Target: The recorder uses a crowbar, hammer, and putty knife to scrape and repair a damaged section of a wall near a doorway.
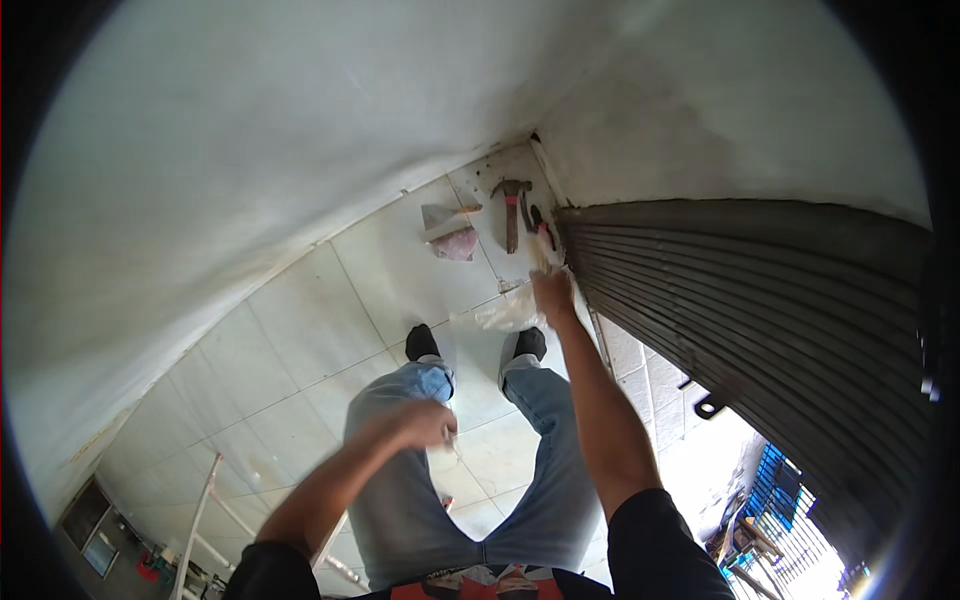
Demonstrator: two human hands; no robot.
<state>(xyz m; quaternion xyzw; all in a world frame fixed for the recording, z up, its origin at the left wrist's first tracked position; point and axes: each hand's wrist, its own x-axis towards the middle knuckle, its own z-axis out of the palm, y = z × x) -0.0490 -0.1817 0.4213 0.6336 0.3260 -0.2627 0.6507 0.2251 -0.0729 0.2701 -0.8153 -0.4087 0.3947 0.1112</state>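
My right hand [553, 292] reaches forward and is closed round a pale, elongated thing [541, 256], blurred so its kind does not show. Just past it lie pliers [541, 226] with dark and red handles, and a claw hammer [511, 220] with a pink band. Left of the hammer, a flat-bladed scraper [445, 215] rests by a pinkish-white lump or packet [456, 244]. A clear plastic bag [508, 312] lies crumpled beside the right hand. Over my left thigh, my left hand [425, 425] is closed; a small whitish bit shows at its fingers, too blurred to name.
White walls [300, 130] meet in a corner ahead of the tiled floor [290, 340]. On the right stands a dark ribbed shutter or gate [740, 280]. A pale metal frame [205, 500] is at lower left. My feet [422, 342] stand near the tools.
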